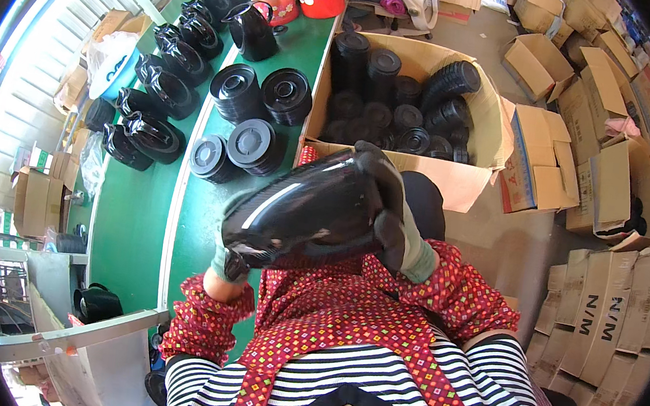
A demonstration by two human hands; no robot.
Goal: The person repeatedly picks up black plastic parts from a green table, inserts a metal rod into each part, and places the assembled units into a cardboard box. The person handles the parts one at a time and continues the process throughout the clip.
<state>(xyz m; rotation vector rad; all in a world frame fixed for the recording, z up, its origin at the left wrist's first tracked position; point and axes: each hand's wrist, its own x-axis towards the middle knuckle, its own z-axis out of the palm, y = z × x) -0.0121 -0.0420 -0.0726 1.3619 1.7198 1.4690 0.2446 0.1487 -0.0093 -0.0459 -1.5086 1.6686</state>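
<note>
From afar, I watch left hand (pixel 230 266) and right hand (pixel 396 234) grasp a black jug (pixel 308 209) mid-frame, long axis rising rightward between them.

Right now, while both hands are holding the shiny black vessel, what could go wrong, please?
The glossy black vessel might slip: its surface looks smooth, and only the left hand and right hand appear to support it.

The nearer stack of round black pieces stands close to the edge of the green table, beside the open carton; a bump from the vessel could perhaps topple it.
</note>
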